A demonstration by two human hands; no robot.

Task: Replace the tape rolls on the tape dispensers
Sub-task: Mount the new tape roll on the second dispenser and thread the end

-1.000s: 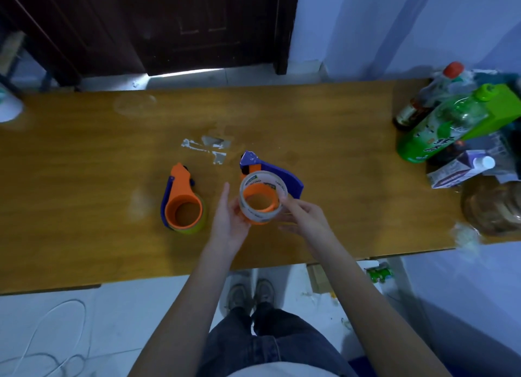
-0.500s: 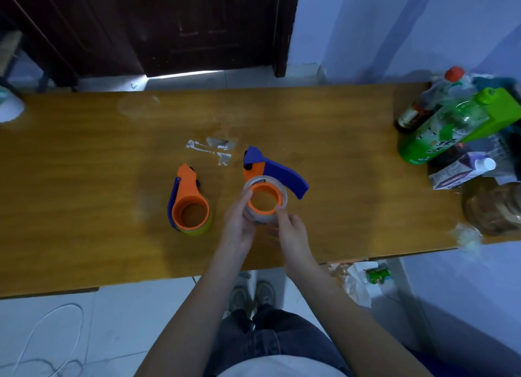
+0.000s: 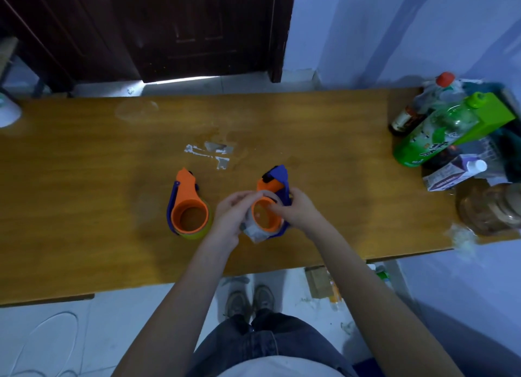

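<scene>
Two orange and blue tape dispensers lie on the wooden table (image 3: 84, 207). The left dispenser (image 3: 187, 204) rests alone with a yellowish roll under its orange hub. The right dispenser (image 3: 275, 185) is between my hands. A clear tape roll (image 3: 255, 231) sits around its orange hub. My left hand (image 3: 231, 216) grips the roll's left side. My right hand (image 3: 296, 207) holds the dispenser's blue body and presses on the hub's rim.
Scraps of used tape (image 3: 210, 152) are stuck to the table behind the dispensers. Bottles (image 3: 434, 134), a green box (image 3: 490, 117), a small carton (image 3: 451, 175) and a jar (image 3: 490, 210) crowd the right end. A white object (image 3: 8, 111) sits at the far left edge.
The clear roll, held up off the table a second ago, has come down around the right dispenser's hub. My right hand has shifted from the roll to the dispenser's blue body.
</scene>
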